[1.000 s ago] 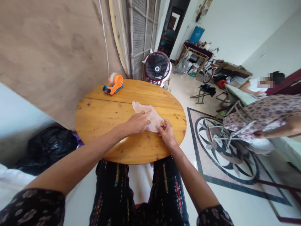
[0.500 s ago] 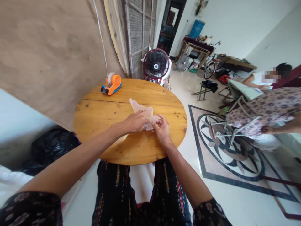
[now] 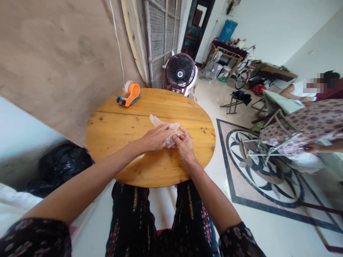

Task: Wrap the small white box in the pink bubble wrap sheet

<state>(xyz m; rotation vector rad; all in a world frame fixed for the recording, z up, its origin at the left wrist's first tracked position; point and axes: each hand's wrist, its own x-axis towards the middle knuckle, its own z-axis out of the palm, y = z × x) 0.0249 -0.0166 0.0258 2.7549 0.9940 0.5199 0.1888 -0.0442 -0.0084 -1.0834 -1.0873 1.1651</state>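
A thin, pale pink plastic bag (image 3: pixel 155 120) lies crumpled near the middle of the round wooden table (image 3: pixel 115 132). My left hand (image 3: pixel 157 137) comes over it from the left, fingers bent and closed on the crumpled film. On the bag's right side, my right hand (image 3: pixel 184 144) pinches its edge between thumb and fingers. Both hands are close together, and they hide much of the bag. Whether anything is inside it I cannot tell. Toward the table's far left edge stands an orange and blue tape dispenser (image 3: pixel 131 93) with a roll of tape.
A dark red fan (image 3: pixel 180 71) stands just past the table's far edge. Leaning wooden board (image 3: pixel 66 53) borders the left, with a black plastic bag (image 3: pixel 63 162) below. To the right are a folding chair (image 3: pixel 268 148) and two other people; a stool (image 3: pixel 233 103) stands farther back.
The bag is bunched up smaller between my hands. My right hand's fingers have folded inward onto it, and my left hand has shifted slightly right. The view has tilted a little.
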